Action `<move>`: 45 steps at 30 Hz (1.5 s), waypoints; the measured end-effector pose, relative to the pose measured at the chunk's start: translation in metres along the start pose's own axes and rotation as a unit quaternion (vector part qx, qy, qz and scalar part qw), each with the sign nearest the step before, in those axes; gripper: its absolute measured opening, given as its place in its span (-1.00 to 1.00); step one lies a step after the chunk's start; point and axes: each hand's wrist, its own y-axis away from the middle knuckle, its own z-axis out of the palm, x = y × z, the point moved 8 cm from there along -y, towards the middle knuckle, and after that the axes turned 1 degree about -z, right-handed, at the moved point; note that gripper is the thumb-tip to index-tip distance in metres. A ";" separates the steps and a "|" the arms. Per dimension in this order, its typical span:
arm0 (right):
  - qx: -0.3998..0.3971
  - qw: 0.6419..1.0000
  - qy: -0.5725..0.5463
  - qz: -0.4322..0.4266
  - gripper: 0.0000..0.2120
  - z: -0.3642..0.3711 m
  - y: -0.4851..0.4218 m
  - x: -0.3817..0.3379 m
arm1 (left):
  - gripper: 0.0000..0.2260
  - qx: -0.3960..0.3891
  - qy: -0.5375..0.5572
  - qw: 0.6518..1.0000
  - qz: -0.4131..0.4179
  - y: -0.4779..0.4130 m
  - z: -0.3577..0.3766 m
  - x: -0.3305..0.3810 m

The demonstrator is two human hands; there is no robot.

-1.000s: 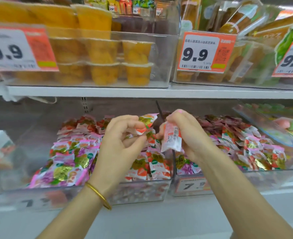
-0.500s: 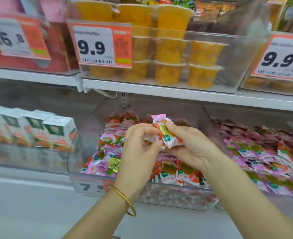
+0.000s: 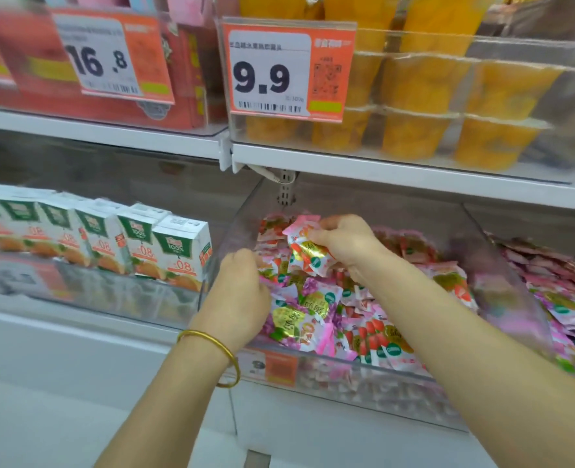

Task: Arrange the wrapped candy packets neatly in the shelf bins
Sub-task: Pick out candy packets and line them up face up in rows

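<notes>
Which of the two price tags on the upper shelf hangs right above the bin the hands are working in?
The 9.9 tag, clipped to the clear tub of yellow cups. The 16.8 tag sits further left, above the juice cartons.

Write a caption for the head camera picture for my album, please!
Right hand holds candy packets over a clear shelf bin while the left hand tidies the pile.

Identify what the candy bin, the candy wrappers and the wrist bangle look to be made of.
Candy bin: clear rigid plastic, probably acrylic; contents show through its glossy walls.
Candy packets: thin printed plastic film, with gold patches that look metallic.
Bangle on the left wrist: gold-coloured, shiny, likely metal; actual gold cannot be judged.
</notes>
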 end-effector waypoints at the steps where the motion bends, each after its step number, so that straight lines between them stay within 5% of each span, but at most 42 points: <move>1: -0.006 1.000 0.019 -0.007 -0.65 0.010 -0.005 -0.002 | -0.76 -0.002 -0.009 1.000 0.001 0.000 0.001 -0.001; 9: -0.026 0.984 0.174 -0.040 -0.74 0.041 -0.014 -0.010 | -0.78 -0.052 -0.019 0.998 0.001 0.002 0.012 -0.006; 19: 0.027 0.995 0.095 -0.030 -0.75 -0.010 -0.006 0.004 | -0.66 -0.122 -0.044 0.986 0.109 0.000 0.029 0.020; 23: 0.051 0.994 0.090 -0.028 -0.83 -0.012 -0.010 0.007 | -0.67 -0.179 -0.076 0.977 0.090 -0.005 0.044 0.013; 32: -0.007 0.980 0.191 -0.053 -0.78 0.015 -0.006 0.000 | -0.73 -0.120 -0.041 0.991 0.034 -0.007 0.029 0.001; 37: -0.032 0.985 0.163 -0.049 -0.82 0.004 -0.001 0.007 | -0.68 -0.118 -0.051 0.986 0.105 -0.008 0.032 0.016; 41: -0.015 0.938 0.337 -0.083 -0.89 0.005 -0.007 0.007 | -0.64 -0.165 -0.135 0.969 0.129 -0.011 0.047 0.015; 45: -0.076 0.908 0.410 -0.046 -0.63 0.024 -0.003 0.018 | -0.63 -0.178 -0.148 0.966 0.118 -0.013 0.047 0.008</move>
